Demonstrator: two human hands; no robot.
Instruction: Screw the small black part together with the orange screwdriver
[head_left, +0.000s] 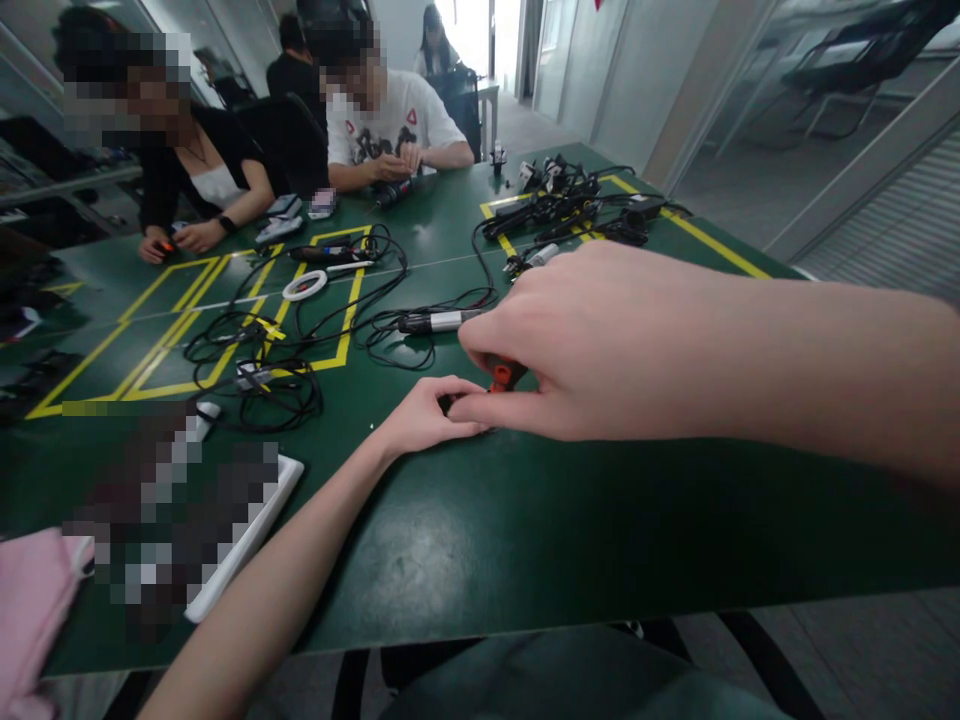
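My right hand (555, 340) is closed around a small orange and black tool (504, 374), of which only a short part shows beneath the fingers. Close beside it, my left hand (435, 412) rests low on the green table (420, 550), its thumb and fingers curled together at the tool's lower end. Whatever the left fingertips pinch is hidden. Just behind my hands lies a black and silver pen-shaped tool (439, 321) with a black cable.
Coiled cables (281, 385), a white ring (305, 286) and yellow tape outlines cover the table's left part. More cables (555, 205) pile up at the back right. A white-edged device (247, 540) and pink cloth (34, 610) lie front left. Two people sit across.
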